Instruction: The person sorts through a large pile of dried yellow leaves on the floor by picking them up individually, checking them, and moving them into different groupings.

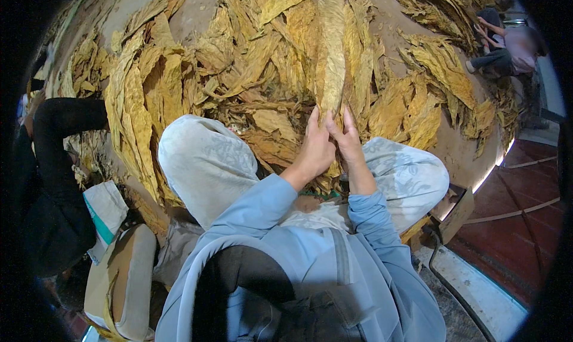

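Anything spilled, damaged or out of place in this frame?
One mild oddity: a narrow yellowish strip, probably leaf, lies against the beige cushion at lower left, apart from the main leaf pile. Left hand and right hand hold a long yellow leaf; nothing odd there.

Bare fingers (350, 121) hide the lower end of the long yellow dried leaf (332, 61). Left of that leaf, a black-clad person (59, 216) is partly lost in darkness; far right of it, a pale-shirted person (518, 52) is blurred.
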The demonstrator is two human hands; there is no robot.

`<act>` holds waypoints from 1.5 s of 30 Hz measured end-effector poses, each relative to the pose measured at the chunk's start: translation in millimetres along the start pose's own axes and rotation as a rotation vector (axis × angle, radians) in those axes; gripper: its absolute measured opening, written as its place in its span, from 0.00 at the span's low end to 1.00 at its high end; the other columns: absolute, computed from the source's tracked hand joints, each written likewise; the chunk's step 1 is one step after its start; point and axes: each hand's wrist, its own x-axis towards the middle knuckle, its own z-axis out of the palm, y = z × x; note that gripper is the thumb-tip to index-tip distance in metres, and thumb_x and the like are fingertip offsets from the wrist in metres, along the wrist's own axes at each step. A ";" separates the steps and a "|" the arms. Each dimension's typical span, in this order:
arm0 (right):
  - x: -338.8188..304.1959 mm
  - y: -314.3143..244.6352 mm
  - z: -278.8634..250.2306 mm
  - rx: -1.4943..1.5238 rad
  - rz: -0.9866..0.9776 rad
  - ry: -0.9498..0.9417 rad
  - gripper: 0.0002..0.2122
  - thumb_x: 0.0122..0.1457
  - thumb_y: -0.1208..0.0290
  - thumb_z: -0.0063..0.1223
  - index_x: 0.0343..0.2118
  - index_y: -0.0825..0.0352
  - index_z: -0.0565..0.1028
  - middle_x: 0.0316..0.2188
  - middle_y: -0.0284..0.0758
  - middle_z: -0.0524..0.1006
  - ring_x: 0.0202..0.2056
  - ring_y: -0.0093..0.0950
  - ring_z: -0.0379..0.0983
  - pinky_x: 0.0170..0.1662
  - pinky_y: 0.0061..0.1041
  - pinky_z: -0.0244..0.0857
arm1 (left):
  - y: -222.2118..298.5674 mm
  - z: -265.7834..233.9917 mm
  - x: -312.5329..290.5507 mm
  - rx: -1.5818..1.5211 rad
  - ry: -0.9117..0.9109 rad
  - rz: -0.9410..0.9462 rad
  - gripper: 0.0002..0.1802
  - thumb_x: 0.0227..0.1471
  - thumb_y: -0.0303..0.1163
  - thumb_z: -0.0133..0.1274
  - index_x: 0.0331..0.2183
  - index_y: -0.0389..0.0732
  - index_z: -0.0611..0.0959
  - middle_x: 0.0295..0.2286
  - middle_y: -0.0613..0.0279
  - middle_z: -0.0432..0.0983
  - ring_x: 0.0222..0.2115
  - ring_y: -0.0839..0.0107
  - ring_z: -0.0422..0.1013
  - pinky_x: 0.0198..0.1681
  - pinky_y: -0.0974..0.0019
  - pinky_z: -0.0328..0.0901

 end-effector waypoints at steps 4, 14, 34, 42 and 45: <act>-6.1 -3.6 -7.7 0.131 0.141 0.083 0.33 0.54 0.73 0.51 0.59 0.71 0.45 0.52 0.41 0.62 0.49 0.27 0.63 0.49 0.23 0.60 | 14.2 -10.5 -5.8 -0.271 -0.123 -0.096 0.36 0.43 0.28 0.49 0.54 0.31 0.58 0.57 0.41 0.34 0.59 0.52 0.35 0.59 0.58 0.39; -18.2 -18.9 -3.6 0.101 -0.001 0.007 0.32 0.53 0.76 0.51 0.58 0.71 0.48 0.50 0.38 0.64 0.48 0.24 0.63 0.48 0.22 0.60 | 21.3 -24.0 11.0 -0.894 0.233 -0.299 0.22 0.45 0.19 0.50 0.45 0.37 0.70 0.39 0.60 0.68 0.38 0.74 0.65 0.43 0.71 0.62; -227.5 -242.1 -146.0 -0.110 -0.446 0.563 0.23 0.55 0.73 0.41 0.55 0.69 0.56 0.40 0.39 0.70 0.32 0.22 0.71 0.30 0.16 0.70 | 21.8 -3.2 26.1 -0.852 0.063 -0.488 0.21 0.50 0.27 0.49 0.48 0.37 0.68 0.38 0.62 0.70 0.31 0.77 0.68 0.33 0.74 0.64; -387.9 -135.9 -220.8 -0.307 -0.323 1.125 0.23 0.54 0.71 0.44 0.55 0.67 0.59 0.35 0.37 0.72 0.31 0.22 0.69 0.33 0.19 0.66 | 6.4 10.6 17.8 -0.744 -0.022 -0.511 0.22 0.51 0.27 0.47 0.49 0.36 0.67 0.39 0.65 0.69 0.31 0.78 0.66 0.33 0.76 0.63; -398.2 -20.1 -253.4 -0.268 -0.176 1.294 0.24 0.53 0.72 0.46 0.55 0.66 0.59 0.42 0.38 0.71 0.39 0.28 0.70 0.42 0.25 0.65 | 3.3 18.1 15.4 -0.693 -0.027 -0.558 0.21 0.51 0.26 0.47 0.49 0.37 0.67 0.39 0.65 0.69 0.32 0.78 0.66 0.32 0.77 0.63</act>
